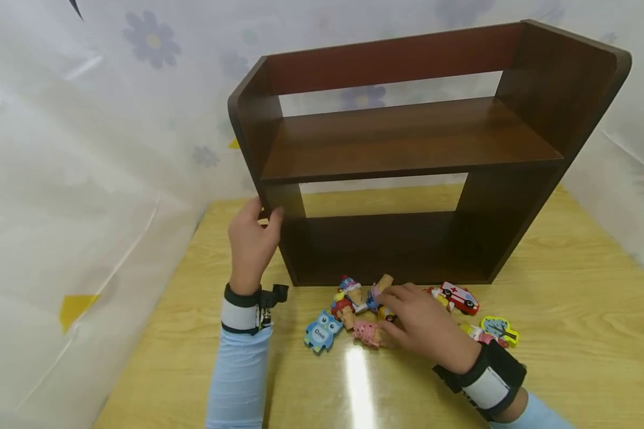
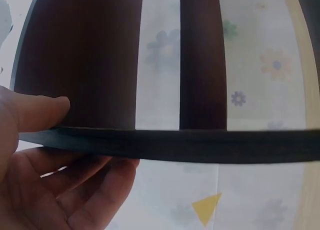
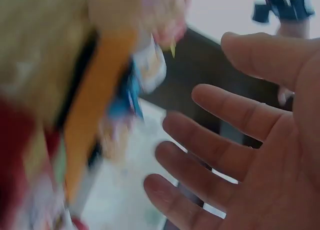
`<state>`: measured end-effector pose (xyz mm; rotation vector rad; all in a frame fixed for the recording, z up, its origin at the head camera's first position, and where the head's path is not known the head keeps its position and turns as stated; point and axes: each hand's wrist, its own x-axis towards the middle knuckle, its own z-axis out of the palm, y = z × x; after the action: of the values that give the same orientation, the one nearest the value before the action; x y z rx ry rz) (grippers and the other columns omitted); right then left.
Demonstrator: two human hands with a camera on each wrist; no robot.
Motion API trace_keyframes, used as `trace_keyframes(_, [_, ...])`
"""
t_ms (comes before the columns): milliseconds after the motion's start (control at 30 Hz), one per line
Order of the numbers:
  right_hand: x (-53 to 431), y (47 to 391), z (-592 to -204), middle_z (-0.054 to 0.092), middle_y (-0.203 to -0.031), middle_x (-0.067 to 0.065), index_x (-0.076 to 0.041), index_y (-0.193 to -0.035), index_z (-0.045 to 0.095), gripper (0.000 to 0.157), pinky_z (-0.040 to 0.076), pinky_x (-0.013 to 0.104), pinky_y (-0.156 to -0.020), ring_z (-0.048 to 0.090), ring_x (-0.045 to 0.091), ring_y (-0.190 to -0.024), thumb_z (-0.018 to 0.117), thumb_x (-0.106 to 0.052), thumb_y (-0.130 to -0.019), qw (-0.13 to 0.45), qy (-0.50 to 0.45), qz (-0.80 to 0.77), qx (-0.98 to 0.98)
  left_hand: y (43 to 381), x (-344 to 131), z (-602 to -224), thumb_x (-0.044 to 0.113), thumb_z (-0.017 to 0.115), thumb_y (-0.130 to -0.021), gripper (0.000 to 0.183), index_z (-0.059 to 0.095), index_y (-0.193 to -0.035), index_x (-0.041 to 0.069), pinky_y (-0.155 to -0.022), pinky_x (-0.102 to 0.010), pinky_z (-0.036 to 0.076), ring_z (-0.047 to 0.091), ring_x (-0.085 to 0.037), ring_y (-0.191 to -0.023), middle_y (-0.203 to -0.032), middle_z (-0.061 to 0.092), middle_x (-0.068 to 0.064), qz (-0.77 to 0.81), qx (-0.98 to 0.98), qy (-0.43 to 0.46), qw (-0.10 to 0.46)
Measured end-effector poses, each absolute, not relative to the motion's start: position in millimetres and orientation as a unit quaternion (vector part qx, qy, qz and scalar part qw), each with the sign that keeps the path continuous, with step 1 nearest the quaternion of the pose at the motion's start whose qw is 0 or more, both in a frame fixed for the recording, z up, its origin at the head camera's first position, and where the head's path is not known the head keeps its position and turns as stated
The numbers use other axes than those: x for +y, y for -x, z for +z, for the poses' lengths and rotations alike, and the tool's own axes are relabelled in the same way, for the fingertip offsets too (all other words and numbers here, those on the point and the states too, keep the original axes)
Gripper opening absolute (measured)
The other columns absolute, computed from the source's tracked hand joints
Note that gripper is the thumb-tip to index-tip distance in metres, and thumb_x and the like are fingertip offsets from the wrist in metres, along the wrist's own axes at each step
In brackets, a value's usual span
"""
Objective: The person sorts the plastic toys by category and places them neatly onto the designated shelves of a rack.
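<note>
A dark brown wooden shelf (image 1: 408,140) stands upright on the table. My left hand (image 1: 252,244) grips the front edge of its left side panel; in the left wrist view the thumb (image 2: 45,112) lies on the inner face and the fingers (image 2: 107,190) curl on the outer side. Over a heap of small toys before the shelf hovers my right hand (image 1: 424,325), its fingers spread and loosely bent in the right wrist view, holding nothing. Around it lie a blue owl (image 1: 323,332), a pink ice cream (image 1: 367,333), a red-topped ice cream cone (image 1: 344,313) and others partly hidden.
To the right of the right hand lie a red and white ambulance (image 1: 460,298) and a tree-shaped toy (image 1: 499,329). The wood-grain table (image 1: 182,357) bears everything. A flowered sheet (image 1: 112,149) hangs behind and along the left.
</note>
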<state>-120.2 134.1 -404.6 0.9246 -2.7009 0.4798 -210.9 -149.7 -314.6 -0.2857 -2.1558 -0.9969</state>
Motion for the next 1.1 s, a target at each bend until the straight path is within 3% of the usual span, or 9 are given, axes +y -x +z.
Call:
trace_keyframes(367, [88, 120, -413, 0.059, -0.092, 0.001, -0.016, -0.094, 0.066, 0.014, 0.049, 0.041, -0.088, 0.053, 0.019, -0.089, 0.066, -0.025, -0.083, 0.134, -0.384, 0.136, -0.903, 218, -151, -313, 0.015, 0.066, -0.087, 0.017, 0.068, -0.097, 0.002, -0.067, -0.044, 0.059, 0.068, -0.028, -0.081, -0.092, 0.072, -0.016, -0.372, -0.841, 0.123, 0.372])
trace_keyframes(500, [67, 123, -407, 0.06, -0.104, 0.005, -0.012, -0.109, 0.066, 0.032, 0.049, 0.039, -0.079, 0.052, 0.022, -0.094, 0.067, -0.031, -0.084, 0.137, -0.388, 0.127, -0.903, 218, -151, -311, 0.016, 0.065, -0.087, 0.016, 0.067, -0.096, 0.002, -0.067, -0.044, 0.058, 0.068, -0.028, -0.081, -0.092, 0.072, -0.016, -0.361, -0.842, 0.121, 0.381])
trace_keyframes(700, [38, 121, -416, 0.054, -0.121, 0.013, -0.002, -0.115, 0.062, 0.066, 0.042, 0.045, -0.087, 0.045, 0.029, -0.11, 0.059, -0.06, -0.083, 0.113, -0.33, 0.056, -0.936, 217, -143, -314, 0.018, 0.061, -0.088, 0.015, 0.067, -0.091, 0.004, -0.065, -0.042, 0.056, 0.067, -0.027, -0.077, -0.087, 0.071, -0.015, -0.339, -0.848, 0.117, 0.389])
trace_keyframes(800, [33, 116, -424, 0.052, -0.127, 0.015, 0.0, -0.115, 0.062, 0.076, 0.038, 0.047, -0.089, 0.04, 0.033, -0.12, 0.056, -0.068, -0.081, 0.091, -0.317, 0.008, -0.944, 217, -137, -317, 0.018, 0.06, -0.089, 0.015, 0.067, -0.091, 0.005, -0.064, -0.041, 0.057, 0.067, -0.026, -0.076, -0.086, 0.071, -0.014, -0.336, -0.852, 0.116, 0.384])
trace_keyframes(900, [31, 114, -427, 0.053, -0.126, 0.015, -0.001, -0.115, 0.063, 0.074, 0.037, 0.047, -0.091, 0.037, 0.035, -0.124, 0.06, -0.065, -0.079, 0.085, -0.311, -0.002, -0.947, 218, -132, -317, 0.018, 0.059, -0.089, 0.015, 0.066, -0.091, 0.005, -0.065, -0.042, 0.057, 0.067, -0.027, -0.076, -0.087, 0.071, -0.014, -0.332, -0.858, 0.114, 0.375])
trace_keyframes(1100, [29, 111, -425, 0.063, -0.107, 0.012, -0.009, -0.11, 0.063, 0.054, 0.037, 0.048, -0.086, 0.043, 0.032, -0.115, 0.062, -0.056, -0.083, 0.077, -0.301, 0.038, -0.95, 219, -125, -317, 0.019, 0.058, -0.09, 0.018, 0.066, -0.092, 0.003, -0.065, -0.043, 0.057, 0.068, -0.029, -0.077, -0.09, 0.072, -0.016, -0.327, -0.867, 0.116, 0.356])
